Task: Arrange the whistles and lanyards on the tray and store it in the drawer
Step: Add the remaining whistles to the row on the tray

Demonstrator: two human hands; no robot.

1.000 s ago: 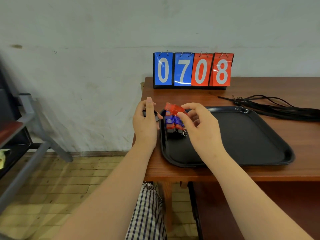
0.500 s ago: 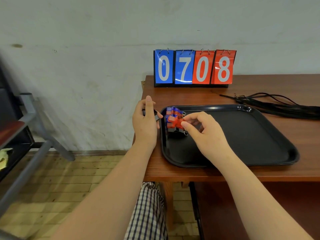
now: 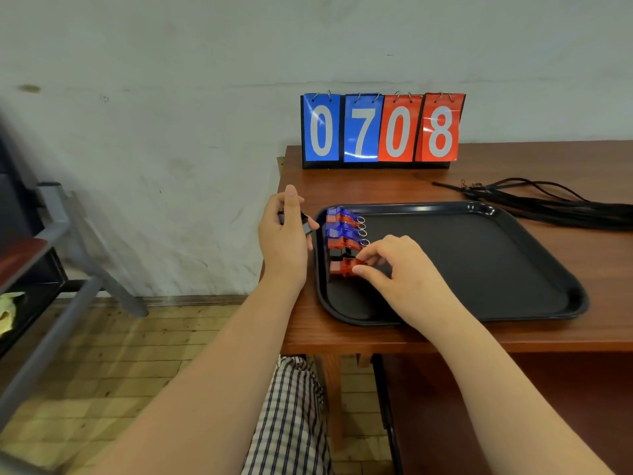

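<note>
- Fingertips (image 3: 359,269) of the right hand (image 3: 407,279) pinch a red whistle (image 3: 342,268), which sits low over the near left part of the black tray (image 3: 513,303); whether it touches the tray floor cannot be told.
- Curled around a small dark object (image 3: 306,225), the left hand (image 3: 284,245) is off the tray's left edge; what the object is cannot be told.
- Four more whistles (image 3: 344,229) lie in a row along the tray's left side, alternating blue and red, their metal rings pointing right.
- That row lies just beyond the held whistle, with a small gap between.
- Black lanyards (image 3: 561,209) lie in a loose bundle on the wooden table (image 3: 359,334), beyond the tray's far right corner.
- At the table's back edge a flip scoreboard (image 3: 382,132) stands against the wall, showing 07 in blue and 08 in red.
</note>
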